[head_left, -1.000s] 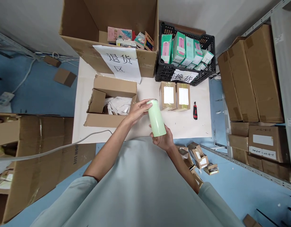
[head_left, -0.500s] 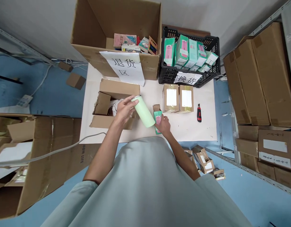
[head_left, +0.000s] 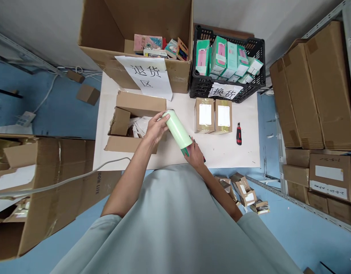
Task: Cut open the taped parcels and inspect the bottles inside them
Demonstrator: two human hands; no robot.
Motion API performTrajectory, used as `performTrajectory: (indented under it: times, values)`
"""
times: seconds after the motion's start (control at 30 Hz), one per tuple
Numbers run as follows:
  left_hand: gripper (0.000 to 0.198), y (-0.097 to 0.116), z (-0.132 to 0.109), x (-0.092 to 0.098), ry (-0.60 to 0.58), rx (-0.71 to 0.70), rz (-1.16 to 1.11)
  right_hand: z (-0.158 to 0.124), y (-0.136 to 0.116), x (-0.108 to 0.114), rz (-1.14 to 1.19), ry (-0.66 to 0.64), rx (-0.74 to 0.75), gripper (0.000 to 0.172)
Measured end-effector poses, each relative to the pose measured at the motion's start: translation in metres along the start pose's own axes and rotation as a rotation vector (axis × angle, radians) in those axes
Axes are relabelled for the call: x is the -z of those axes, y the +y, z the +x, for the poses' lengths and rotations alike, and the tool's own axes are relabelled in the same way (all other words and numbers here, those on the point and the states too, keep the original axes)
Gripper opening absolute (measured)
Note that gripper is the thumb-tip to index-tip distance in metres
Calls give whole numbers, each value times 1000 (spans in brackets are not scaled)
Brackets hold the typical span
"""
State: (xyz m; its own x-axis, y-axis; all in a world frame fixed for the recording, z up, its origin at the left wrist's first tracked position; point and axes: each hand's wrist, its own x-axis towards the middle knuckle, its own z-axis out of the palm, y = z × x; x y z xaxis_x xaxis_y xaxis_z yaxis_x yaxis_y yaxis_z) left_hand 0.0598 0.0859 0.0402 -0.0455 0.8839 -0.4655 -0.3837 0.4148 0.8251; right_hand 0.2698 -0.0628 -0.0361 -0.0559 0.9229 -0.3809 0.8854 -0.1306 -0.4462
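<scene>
My left hand (head_left: 157, 127) is closed around the upper end of a pale green tumbler (head_left: 178, 131), which slants down to the right above the table. My right hand (head_left: 195, 155) grips a small green and pink carton (head_left: 185, 151), mostly hidden behind the fingers and the tumbler. The tumbler's lower end overlaps the carton; whether it is inside I cannot tell. Left of my left hand lies an open cardboard box (head_left: 141, 102) with crumpled white paper (head_left: 141, 126) in it. A dark edge shows beside my right hand, too small to identify.
Behind stand a big cardboard box (head_left: 178, 76) with books and a black crate (head_left: 195, 89) of green cartons, both with paper signs. Two labelled brown boxes (head_left: 213, 130) and a red-black utility knife (head_left: 238, 134) lie at right. A grey cable (head_left: 86, 174) crosses the left.
The green carton has been lifted off the table and turned in my right hand to meet the tumbler's lower end. My left hand has shifted slightly right with the tumbler. The view has shifted slightly.
</scene>
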Motion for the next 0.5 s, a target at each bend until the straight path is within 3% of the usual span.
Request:
performTrajectory:
  times: [0.2, 0.5]
  values:
    - [66, -4, 15, -8, -7, 40, 42, -21, 10, -4, 77, 70, 6, 102]
    - [67, -5, 4, 15, -10, 92, 176, -28, 14, -8, 98, 62, 9, 105]
